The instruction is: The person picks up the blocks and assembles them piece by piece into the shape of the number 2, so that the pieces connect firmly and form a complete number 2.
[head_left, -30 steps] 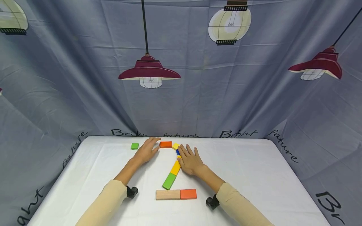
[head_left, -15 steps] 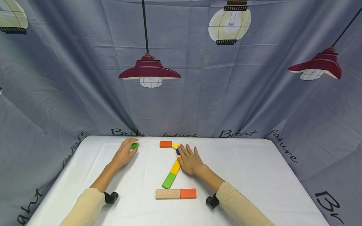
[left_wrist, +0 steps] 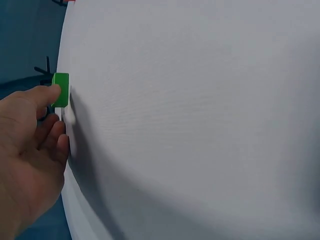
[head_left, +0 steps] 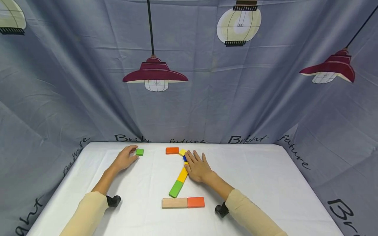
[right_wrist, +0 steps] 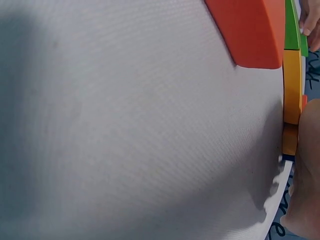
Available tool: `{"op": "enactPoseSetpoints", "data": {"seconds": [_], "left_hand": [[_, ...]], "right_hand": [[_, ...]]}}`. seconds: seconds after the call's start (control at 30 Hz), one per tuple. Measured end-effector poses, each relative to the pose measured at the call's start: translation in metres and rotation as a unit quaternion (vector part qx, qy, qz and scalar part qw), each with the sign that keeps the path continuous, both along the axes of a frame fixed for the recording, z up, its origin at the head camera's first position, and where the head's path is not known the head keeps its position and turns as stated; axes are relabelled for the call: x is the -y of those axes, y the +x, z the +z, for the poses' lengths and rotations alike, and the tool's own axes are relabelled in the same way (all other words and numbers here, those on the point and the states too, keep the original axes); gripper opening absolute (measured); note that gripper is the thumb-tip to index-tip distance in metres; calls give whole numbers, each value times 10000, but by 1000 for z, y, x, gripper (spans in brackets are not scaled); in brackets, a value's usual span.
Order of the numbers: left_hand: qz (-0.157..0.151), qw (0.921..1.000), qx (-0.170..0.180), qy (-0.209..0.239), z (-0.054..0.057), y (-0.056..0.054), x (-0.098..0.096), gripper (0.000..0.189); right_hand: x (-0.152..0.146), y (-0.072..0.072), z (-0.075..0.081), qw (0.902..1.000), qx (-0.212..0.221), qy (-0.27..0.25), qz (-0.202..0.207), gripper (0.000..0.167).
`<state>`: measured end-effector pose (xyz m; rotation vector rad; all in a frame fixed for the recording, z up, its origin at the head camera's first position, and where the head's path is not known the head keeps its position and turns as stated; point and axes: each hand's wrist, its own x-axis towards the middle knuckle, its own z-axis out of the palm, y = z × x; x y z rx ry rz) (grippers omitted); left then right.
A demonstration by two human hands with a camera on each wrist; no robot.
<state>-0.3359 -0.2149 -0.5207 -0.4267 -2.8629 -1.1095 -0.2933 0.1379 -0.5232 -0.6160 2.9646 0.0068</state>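
At the far left of the table in the head view, a small green block [head_left: 139, 152] lies on the white cloth. My left hand [head_left: 125, 158] is at its left side, pinching it by the end; in the left wrist view the thumb overlaps the green block [left_wrist: 61, 90]. My right hand [head_left: 199, 167] rests with straight fingers along the right side of a slanting row. That row holds a yellow block [head_left: 182, 152], a blue block [head_left: 185, 158], an orange-yellow block [head_left: 182, 175] and a long green block [head_left: 176, 189]. Parts of the row are hidden under the right fingertips.
An orange block [head_left: 172, 150] lies at the row's upper left end. Below the row, a plain wooden block [head_left: 174, 203] and a red-orange block [head_left: 196, 202] lie end to end. A grey curtain [head_left: 203, 108] hangs behind the white table [head_left: 260, 190].
My left hand has moved left from beside the orange block to the small green block, then drawn back slightly to its left side. The right hand and the row have stayed put.
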Motion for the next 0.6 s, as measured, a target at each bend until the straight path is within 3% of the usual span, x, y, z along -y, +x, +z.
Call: {"op": "enactPoseSetpoints", "data": {"seconds": [0.1, 0.33, 0.6], "left_hand": [[-57, 9999, 122, 36, 2, -4, 1, 48], [-240, 9994, 37, -233, 2, -10, 1, 39], [-227, 9997, 47, -87, 4, -10, -7, 35]], "right_hand": [[0, 0, 0, 10000, -13, 14, -22, 61], [0, 0, 0, 10000, -34, 18, -42, 61], [0, 1, -2, 10000, -45, -40, -45, 61]]}}
